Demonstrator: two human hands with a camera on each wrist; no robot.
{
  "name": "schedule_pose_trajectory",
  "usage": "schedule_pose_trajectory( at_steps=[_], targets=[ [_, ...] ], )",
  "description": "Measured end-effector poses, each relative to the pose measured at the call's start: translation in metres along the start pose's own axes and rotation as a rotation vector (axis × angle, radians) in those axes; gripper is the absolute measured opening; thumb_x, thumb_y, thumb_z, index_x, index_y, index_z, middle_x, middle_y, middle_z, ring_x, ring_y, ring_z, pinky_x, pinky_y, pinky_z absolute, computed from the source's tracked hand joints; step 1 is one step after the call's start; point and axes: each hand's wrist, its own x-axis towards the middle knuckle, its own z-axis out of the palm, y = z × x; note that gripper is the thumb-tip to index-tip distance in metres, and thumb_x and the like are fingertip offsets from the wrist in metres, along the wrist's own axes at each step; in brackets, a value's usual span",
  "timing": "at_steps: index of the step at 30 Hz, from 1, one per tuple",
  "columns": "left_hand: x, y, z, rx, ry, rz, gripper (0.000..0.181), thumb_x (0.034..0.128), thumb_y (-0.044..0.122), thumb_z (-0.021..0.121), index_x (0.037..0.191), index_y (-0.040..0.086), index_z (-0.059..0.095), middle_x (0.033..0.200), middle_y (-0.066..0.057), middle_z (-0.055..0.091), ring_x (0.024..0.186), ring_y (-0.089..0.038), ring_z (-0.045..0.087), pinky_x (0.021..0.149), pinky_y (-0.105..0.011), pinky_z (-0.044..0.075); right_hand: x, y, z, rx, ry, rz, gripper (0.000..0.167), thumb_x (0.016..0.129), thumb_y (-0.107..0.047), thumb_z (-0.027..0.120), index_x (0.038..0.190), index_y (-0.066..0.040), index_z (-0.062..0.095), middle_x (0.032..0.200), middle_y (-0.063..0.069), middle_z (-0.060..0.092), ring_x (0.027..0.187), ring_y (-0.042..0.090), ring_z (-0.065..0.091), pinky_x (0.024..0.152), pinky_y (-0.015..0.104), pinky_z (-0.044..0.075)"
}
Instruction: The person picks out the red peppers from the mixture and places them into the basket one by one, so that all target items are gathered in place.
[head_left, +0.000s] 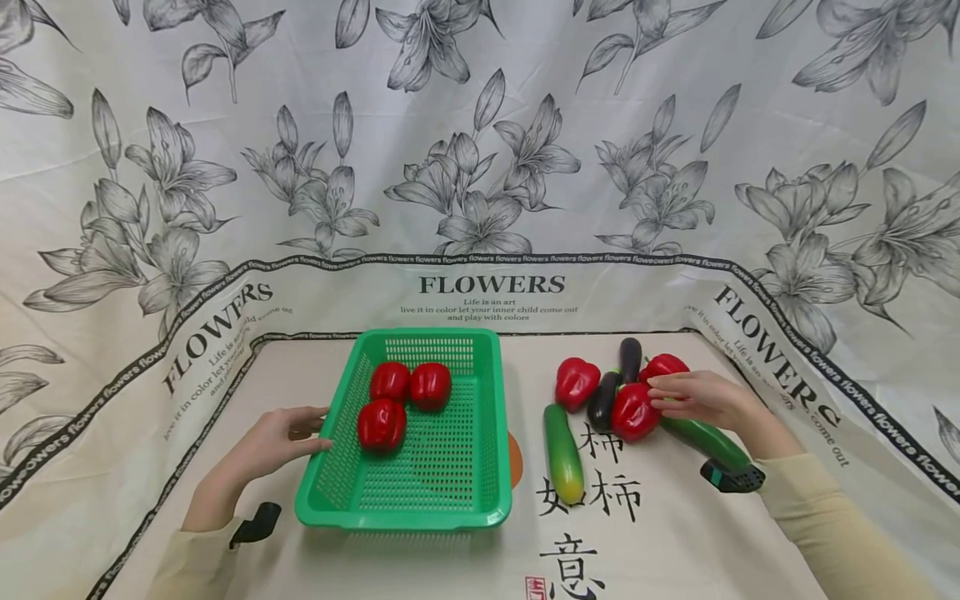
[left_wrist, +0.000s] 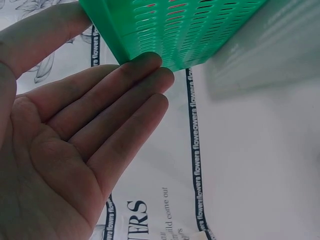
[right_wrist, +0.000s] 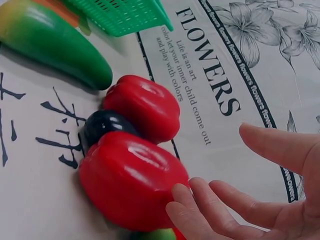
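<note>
On the table stands a green plastic basket (head_left: 403, 523) with three red bell peppers inside, one of them a front bell pepper (head_left: 382, 426). My left hand (head_left: 273, 437) is at its left side, fingers extended; in the left wrist view the thumb and fingertips meet the basket's wall (left_wrist: 175, 35). Over on the right, my right hand (head_left: 705, 398) hovers with spread, fairly straight fingers beside a red bell pepper (head_left: 636, 412). In the right wrist view its fingertips overlap that pepper's edge (right_wrist: 132, 180); whether they touch I cannot tell.
Near the right hand lie another red pepper (head_left: 577, 384), a partly hidden red pepper (head_left: 666, 365), two dark eggplants (head_left: 630, 358), a green zucchini (head_left: 562, 454) with a yellowish end, and a second long green vegetable (head_left: 708, 442) under the right wrist. A flower-printed curtain (head_left: 480, 167) encloses the table.
</note>
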Motion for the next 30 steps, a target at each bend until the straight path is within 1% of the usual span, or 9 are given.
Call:
schedule_pose_trajectory(
  at_steps=[1, 5, 8, 11, 14, 17, 23, 25, 30],
  targets=[
    [0.000, 0.000, 0.000, 0.002, 0.000, 0.002, 0.060, 0.0848, 0.034, 0.070, 0.130, -0.002, 0.054, 0.116, -0.017, 0.066, 0.105, -0.037, 0.064, 0.083, -0.047, 0.056, -0.002, 0.002, 0.001, -0.007, 0.019, 0.009, 0.075, 0.096, -0.030, 0.056, 0.143, 0.016, 0.019, 0.132, 0.019, 0.053, 0.107, 0.017, 0.063, 0.098, 0.036, 0.050],
    [0.000, 0.000, -0.001, 0.002, 0.001, -0.001, 0.060, 0.0847, 0.034, 0.071, 0.130, -0.001, 0.054, 0.115, -0.017, 0.067, 0.105, -0.037, 0.064, 0.083, -0.047, 0.056, -0.007, 0.014, 0.000, -0.023, 0.047, 0.019, 0.070, 0.098, -0.027, 0.051, 0.143, 0.017, 0.018, 0.137, 0.027, 0.046, 0.109, 0.019, 0.061, 0.100, 0.039, 0.047],
    [0.000, -0.001, -0.001, -0.002, 0.001, -0.003, 0.060, 0.0847, 0.034, 0.071, 0.130, -0.001, 0.054, 0.116, -0.017, 0.066, 0.106, -0.037, 0.064, 0.084, -0.047, 0.056, -0.009, 0.025, -0.002, -0.016, 0.075, 0.040, 0.069, 0.099, -0.026, 0.050, 0.143, 0.017, 0.019, 0.139, 0.030, 0.043, 0.105, 0.016, 0.063, 0.100, 0.041, 0.047],
    [0.000, -0.001, -0.001, -0.004, 0.003, -0.005, 0.060, 0.0847, 0.034, 0.071, 0.130, -0.001, 0.054, 0.116, -0.017, 0.066, 0.106, -0.037, 0.064, 0.084, -0.047, 0.056, -0.008, 0.035, -0.004, 0.030, 0.105, 0.073, 0.070, 0.098, -0.025, 0.052, 0.143, 0.016, 0.019, 0.133, 0.027, 0.051, 0.101, 0.014, 0.064, 0.101, 0.043, 0.046],
    [0.001, -0.001, -0.001, -0.003, 0.004, -0.007, 0.060, 0.0848, 0.034, 0.071, 0.130, -0.001, 0.054, 0.116, -0.017, 0.067, 0.105, -0.036, 0.064, 0.083, -0.047, 0.056, -0.008, 0.043, -0.005, 0.065, 0.117, 0.087, 0.070, 0.098, -0.024, 0.053, 0.142, 0.017, 0.017, 0.121, 0.017, 0.061, 0.099, 0.015, 0.065, 0.101, 0.045, 0.046],
    [0.001, -0.001, -0.001, -0.005, 0.006, -0.006, 0.060, 0.0846, 0.034, 0.071, 0.130, -0.001, 0.054, 0.115, -0.017, 0.067, 0.105, -0.037, 0.064, 0.083, -0.047, 0.056, -0.007, 0.048, -0.003, 0.096, 0.138, 0.109, 0.070, 0.096, -0.024, 0.057, 0.140, 0.017, 0.022, 0.110, 0.006, 0.066, 0.096, 0.016, 0.066, 0.099, 0.045, 0.048],
    [0.001, -0.002, 0.000, -0.005, 0.003, -0.001, 0.060, 0.0848, 0.035, 0.070, 0.130, -0.001, 0.054, 0.116, -0.017, 0.066, 0.105, -0.036, 0.064, 0.084, -0.047, 0.056, -0.001, 0.059, 0.002, 0.156, 0.160, 0.145, 0.050, 0.092, -0.020, 0.062, 0.129, 0.012, 0.048, 0.104, 0.012, 0.070, 0.093, 0.020, 0.068, 0.093, 0.043, 0.052],
    [0.002, -0.003, 0.000, -0.005, 0.004, -0.002, 0.060, 0.0847, 0.035, 0.070, 0.130, -0.001, 0.054, 0.116, -0.017, 0.066, 0.105, -0.036, 0.064, 0.084, -0.047, 0.056, 0.001, 0.060, 0.004, 0.167, 0.162, 0.148, 0.050, 0.092, -0.022, 0.063, 0.127, 0.010, 0.051, 0.105, 0.014, 0.070, 0.094, 0.022, 0.069, 0.093, 0.043, 0.052],
    [0.001, -0.004, 0.001, -0.003, 0.010, -0.008, 0.060, 0.0844, 0.036, 0.071, 0.130, 0.000, 0.054, 0.116, -0.016, 0.066, 0.105, -0.035, 0.064, 0.084, -0.046, 0.056, 0.008, 0.063, 0.012, 0.149, 0.178, 0.164, 0.058, 0.091, -0.030, 0.064, 0.129, 0.011, 0.048, 0.106, 0.017, 0.069, 0.095, 0.025, 0.069, 0.091, 0.042, 0.053]
  ],
)
